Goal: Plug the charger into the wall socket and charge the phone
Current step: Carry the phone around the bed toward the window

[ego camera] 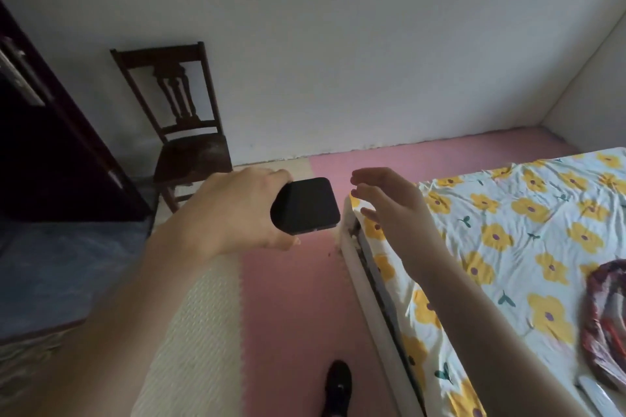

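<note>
black phone [306, 205] in left hand [237, 213] (no legible markings), right hand [393, 203] empty

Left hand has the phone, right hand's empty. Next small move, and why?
Probably look around for the charger. The left hand grips the black phone, the right hand hovers open beside it over the bed corner, and no charger, cable or wall socket is in view.

Left hand [233, 213] grips phone [306, 206]; right hand [389, 203] empty, spread.
</note>
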